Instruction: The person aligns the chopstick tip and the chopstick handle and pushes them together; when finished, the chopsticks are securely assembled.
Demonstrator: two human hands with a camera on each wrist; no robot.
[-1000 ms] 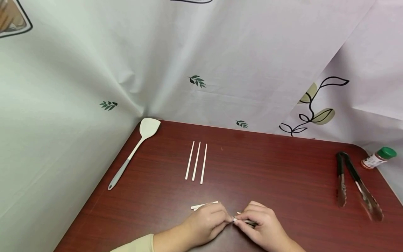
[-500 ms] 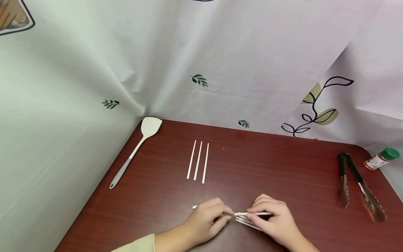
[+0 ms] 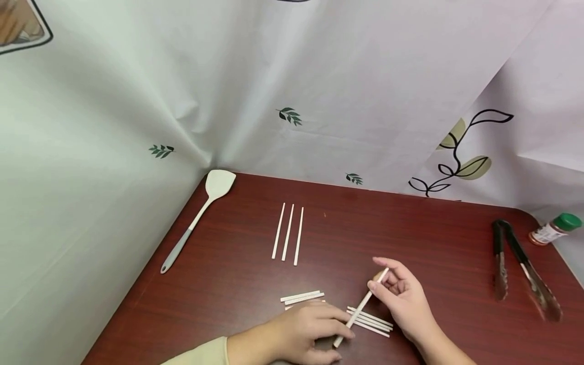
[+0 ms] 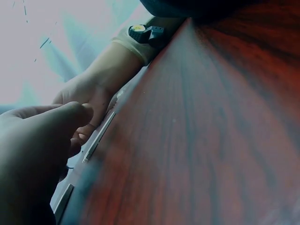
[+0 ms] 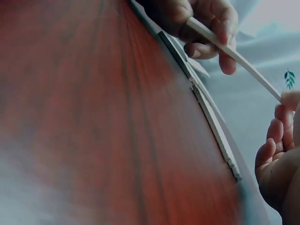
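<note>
A thin white stick (image 3: 362,307) slants between my hands. My right hand (image 3: 407,300) pinches its upper end between thumb and index finger. The lower part lies against the fingers of my left hand (image 3: 306,328), which are spread and loosely extended; the left thumb stands apart below the stick. In the right wrist view the same stick (image 5: 243,63) runs from the left fingers to the right fingertips. Beneath it lies a row of several white sticks (image 3: 371,323). Another small group of white sticks (image 3: 302,296) lies above my left hand, which partly hides it.
Three longer-looking white sticks (image 3: 287,233) lie side by side farther back on the dark red table (image 3: 410,233). A white spatula (image 3: 201,218) lies at the left edge. Tongs (image 3: 522,268) and a green-capped shaker bottle (image 3: 554,230) are at the right. Fabric walls border the back and left.
The stick has turned from nearly level to a steep slant as my right hand rose and moved right. My left hand has moved slightly toward me and loosened, uncovering sticks in both near groups.
</note>
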